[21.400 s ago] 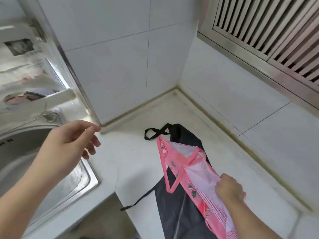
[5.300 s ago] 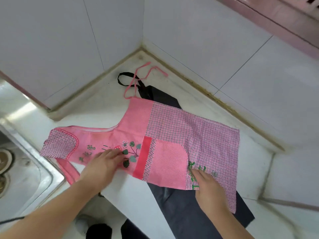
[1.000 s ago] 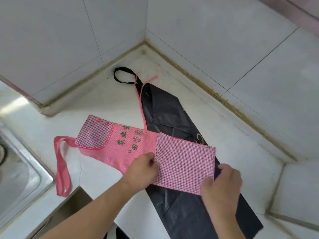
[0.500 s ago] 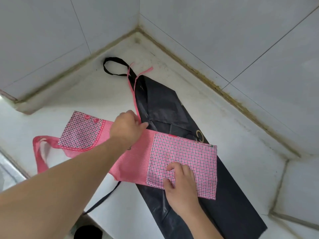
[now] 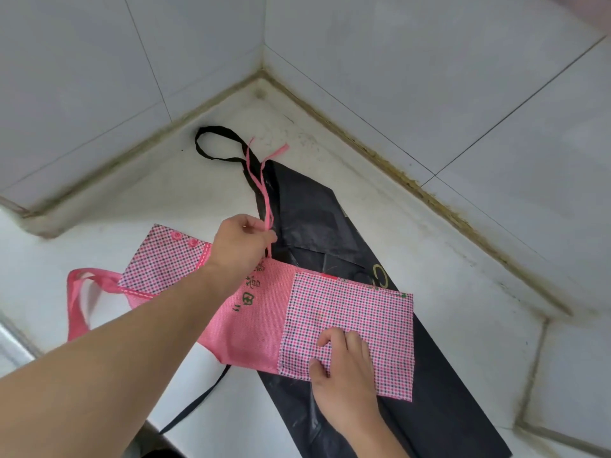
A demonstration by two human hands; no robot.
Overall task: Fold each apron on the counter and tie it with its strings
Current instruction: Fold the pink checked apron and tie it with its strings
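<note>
Now pinching pink strings (image 5: 264,196), left hand (image 5: 239,246); right hand (image 5: 344,368) flat on pink apron (image 5: 347,325) lying left-right

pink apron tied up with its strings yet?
No: the pink apron lies folded but unbound, and the left hand only pinches the loose pink strings.

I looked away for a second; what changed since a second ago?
The left hand moved up from the fold and now pinches the pink strings. The right hand came onto the pink apron, pressing it. The black apron stayed underneath.
</note>
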